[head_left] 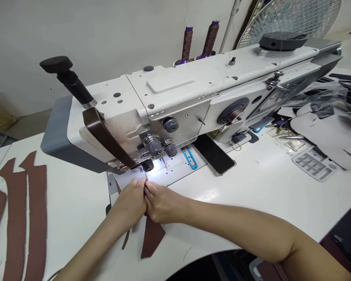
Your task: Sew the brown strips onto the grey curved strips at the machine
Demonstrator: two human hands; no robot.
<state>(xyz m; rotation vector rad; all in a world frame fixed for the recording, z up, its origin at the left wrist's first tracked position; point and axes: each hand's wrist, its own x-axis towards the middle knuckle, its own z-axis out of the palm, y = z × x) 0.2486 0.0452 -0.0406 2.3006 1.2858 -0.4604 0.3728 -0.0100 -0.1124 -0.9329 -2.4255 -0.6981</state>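
Note:
A white and grey sewing machine (175,93) stands on the table, its lamp lighting the plate below the needle area. My left hand (131,201) is closed on a brown leather piece (152,238) whose pale backing shows just in front of the presser foot. Beside it, touching, my right hand (158,201) pinches the same piece at its edge. The lower end of the leather hangs out below my hands toward the table's front edge. My fingertips and the needle are partly hidden.
Brown leather strips (36,218) lie at the left. A phone (215,154) and a blue bobbin-shaped plastic piece (190,159) rest by the machine bed. Pale cut pieces (330,128) are at the right. Two brown thread cones (211,37) and a fan (292,19) stand behind.

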